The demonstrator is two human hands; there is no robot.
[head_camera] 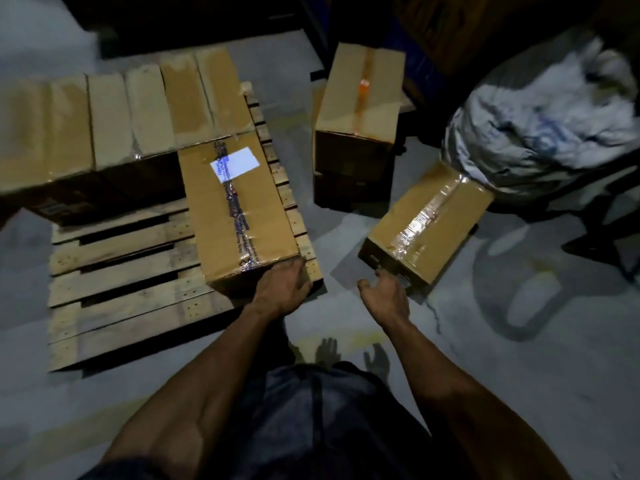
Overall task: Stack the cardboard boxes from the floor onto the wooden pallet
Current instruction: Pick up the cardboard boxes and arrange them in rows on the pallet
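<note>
A wooden pallet (121,271) lies on the floor at the left. Several cardboard boxes (114,112) stand in a row along its far side. In front of them lies a long box with a white label (239,206), along the pallet's right edge. My left hand (282,287) rests against its near right corner, fingers curled on the box's end. My right hand (382,296) hovers open just short of a taped box (426,223) lying askew on the floor. Two stacked boxes (356,109) stand on the floor behind it.
A big bundle wrapped in grey-white plastic (547,116) sits at the right, touching the taped box's far end. Dark racks or furniture line the back. Bare concrete floor (519,341) spreads at the right and front. My feet (349,355) stand between pallet and taped box.
</note>
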